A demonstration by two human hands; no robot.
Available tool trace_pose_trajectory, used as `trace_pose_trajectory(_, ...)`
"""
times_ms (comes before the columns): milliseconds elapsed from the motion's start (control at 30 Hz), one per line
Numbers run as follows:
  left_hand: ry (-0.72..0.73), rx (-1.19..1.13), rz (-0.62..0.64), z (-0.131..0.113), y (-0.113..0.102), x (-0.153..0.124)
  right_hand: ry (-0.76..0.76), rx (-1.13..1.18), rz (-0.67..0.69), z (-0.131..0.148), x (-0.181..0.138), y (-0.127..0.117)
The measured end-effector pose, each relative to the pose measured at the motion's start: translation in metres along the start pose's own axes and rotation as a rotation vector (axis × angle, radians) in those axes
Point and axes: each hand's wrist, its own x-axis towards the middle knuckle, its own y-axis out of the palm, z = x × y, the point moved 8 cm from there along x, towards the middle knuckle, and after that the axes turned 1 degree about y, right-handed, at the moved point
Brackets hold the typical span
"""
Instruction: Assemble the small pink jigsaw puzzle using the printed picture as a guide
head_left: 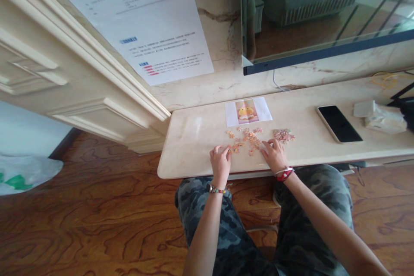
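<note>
Several small orange and pink jigsaw pieces (248, 138) lie loose on a low cream marble shelf (194, 146). A separate clump of pieces (283, 135) sits to their right. Behind them lies a printed picture (247, 111) of a yellow cartoon figure. My left hand (220, 160) rests on the shelf with its fingers curled at the left edge of the pieces, pinching one. My right hand (273, 154) rests at their right edge, fingers bent down onto a piece.
A black phone (339, 123) lies face up on the shelf to the right, with crumpled tissue (381, 117) beyond it. A TV screen (323, 13) hangs above. A printed notice (145, 21) is stuck to the wall. Wood floor and my camouflage-trousered knees are below.
</note>
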Motion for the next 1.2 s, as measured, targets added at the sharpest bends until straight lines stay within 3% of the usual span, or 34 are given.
trace_pose_trajectory(267,-0.006,0.019,0.011,-0.001,-0.003,-0.001,-0.04,-0.024,0.046,0.014,0.005,0.003)
trace_pose_trajectory(500,0.045,0.037,0.006,-0.014,-0.004,0.005,-0.031,-0.025,0.001,0.0,0.018,-0.005)
trace_pose_trajectory(700,0.109,0.021,0.094,-0.034,0.005,0.009,-0.126,-0.081,0.115,0.011,0.045,-0.003)
trace_pose_trajectory(933,0.072,0.049,0.108,-0.03,0.006,0.001,-0.173,-0.056,0.14,0.01,0.027,0.006)
trace_pose_trajectory(1033,0.08,0.054,0.094,-0.03,0.005,0.003,-0.148,-0.043,0.109,0.003,0.027,0.002)
trace_pose_trajectory(1200,0.096,0.063,0.11,-0.036,0.011,0.016,-0.076,-0.12,0.117,-0.001,0.053,-0.004)
